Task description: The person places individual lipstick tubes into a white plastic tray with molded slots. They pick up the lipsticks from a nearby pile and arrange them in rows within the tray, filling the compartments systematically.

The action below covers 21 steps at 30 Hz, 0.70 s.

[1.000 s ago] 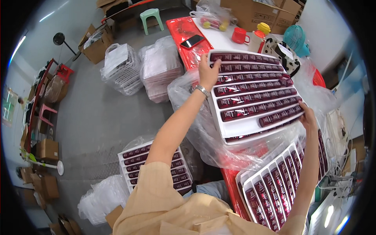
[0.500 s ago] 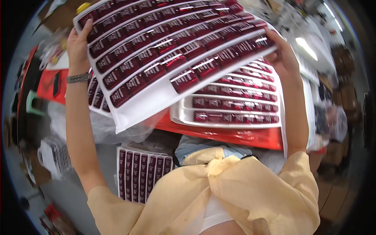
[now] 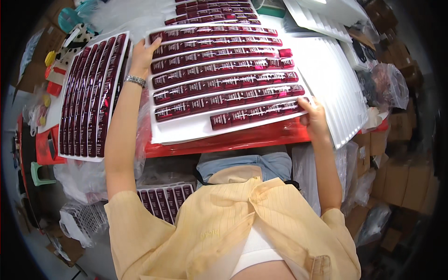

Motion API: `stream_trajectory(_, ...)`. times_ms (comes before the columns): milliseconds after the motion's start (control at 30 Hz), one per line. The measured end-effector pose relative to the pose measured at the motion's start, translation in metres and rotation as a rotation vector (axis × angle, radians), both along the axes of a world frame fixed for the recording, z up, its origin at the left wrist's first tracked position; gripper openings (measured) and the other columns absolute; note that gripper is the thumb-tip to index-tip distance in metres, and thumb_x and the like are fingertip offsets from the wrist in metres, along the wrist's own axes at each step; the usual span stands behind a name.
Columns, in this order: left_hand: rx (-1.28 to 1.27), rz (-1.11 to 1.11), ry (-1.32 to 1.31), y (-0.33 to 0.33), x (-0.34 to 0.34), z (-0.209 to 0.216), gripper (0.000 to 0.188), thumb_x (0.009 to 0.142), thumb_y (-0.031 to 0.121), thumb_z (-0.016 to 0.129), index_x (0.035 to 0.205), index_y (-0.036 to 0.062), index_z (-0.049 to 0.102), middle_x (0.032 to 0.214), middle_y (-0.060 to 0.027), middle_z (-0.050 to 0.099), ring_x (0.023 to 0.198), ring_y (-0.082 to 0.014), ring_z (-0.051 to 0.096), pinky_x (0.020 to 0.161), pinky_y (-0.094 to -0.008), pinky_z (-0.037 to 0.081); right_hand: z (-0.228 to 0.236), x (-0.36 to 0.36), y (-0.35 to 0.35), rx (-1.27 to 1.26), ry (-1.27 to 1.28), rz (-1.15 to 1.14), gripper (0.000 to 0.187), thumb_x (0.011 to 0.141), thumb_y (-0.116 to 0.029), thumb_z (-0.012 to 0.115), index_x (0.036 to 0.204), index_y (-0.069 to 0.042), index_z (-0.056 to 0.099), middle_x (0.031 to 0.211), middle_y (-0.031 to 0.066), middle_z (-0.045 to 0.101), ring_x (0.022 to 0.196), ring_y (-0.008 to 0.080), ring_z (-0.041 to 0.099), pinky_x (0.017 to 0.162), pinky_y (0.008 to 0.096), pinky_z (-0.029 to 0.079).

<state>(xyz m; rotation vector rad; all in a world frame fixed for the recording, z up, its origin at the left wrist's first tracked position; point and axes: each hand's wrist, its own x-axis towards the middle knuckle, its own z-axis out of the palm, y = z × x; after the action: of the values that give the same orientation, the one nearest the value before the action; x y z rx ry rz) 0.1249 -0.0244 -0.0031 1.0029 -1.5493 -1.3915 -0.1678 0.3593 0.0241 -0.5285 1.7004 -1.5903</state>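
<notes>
A white tray (image 3: 183, 132) carries rows of small, glossy dark red containers (image 3: 224, 85) with pale lettering, their exact kind too small to tell. The nearest row is shorter, leaving bare white tray at its left end. My left hand (image 3: 143, 55) grips the tray's far left edge, thumb on top. At the right edge, beside the end of the nearest row, my right hand (image 3: 313, 117) holds on with its thumb over the rim. One red container (image 3: 285, 52) sits out of line near the right edge. Whatever lies directly beneath the tray is hidden.
Under the tray shows a red table cover (image 3: 233, 143). Another filled tray (image 3: 93, 98) stands at the left, with more rows (image 3: 214, 11) behind. White ridged empty trays (image 3: 329, 79) are stacked at right. A filled tray (image 3: 165, 200) sits low by my left side; cardboard boxes (image 3: 406, 163) stand far right.
The tray has come down from a raised, tilted position to lie nearly level over the table, both hands still on it. My right hand has moved lower along its edge.
</notes>
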Motion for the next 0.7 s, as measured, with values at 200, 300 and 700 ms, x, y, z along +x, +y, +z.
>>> stream_trajectory(200,0.157,0.033,0.122,0.006,0.006,0.007,0.039,0.087,0.019,0.069,0.114,-0.0041,0.056,0.100,-0.0109,0.066,0.083,-0.0172,0.065,0.073,-0.0304,0.054,0.015,-0.005,-0.003,0.003,0.051,0.068,0.025,0.085,-0.017,0.070,0.097,-0.003,0.054,0.069,0.0011,0.060,0.043,0.0012,0.043,0.036,0.0168,0.029)
stream_trajectory(300,0.222,0.026,0.188,0.011,0.007,0.009,0.036,0.089,0.016,0.066,0.117,-0.0035,0.055,0.107,-0.0114,0.065,0.089,-0.0183,0.065,0.079,-0.0312,0.053,0.021,-0.010,-0.005,0.045,0.089,0.084,0.024,0.085,-0.015,0.069,0.098,-0.001,0.054,0.070,0.0015,0.061,0.044,0.0011,0.044,0.037,0.0163,0.030)
stream_trajectory(700,0.147,0.121,0.038,0.016,0.018,-0.001,0.037,0.090,0.019,0.065,0.119,-0.0030,0.056,0.113,-0.0102,0.064,0.098,-0.0164,0.062,0.087,-0.0291,0.048,0.006,-0.025,-0.006,0.133,0.088,0.166,0.029,0.084,-0.019,0.071,0.100,-0.001,0.056,0.071,0.0041,0.063,0.047,0.0036,0.050,0.037,0.0172,0.035)
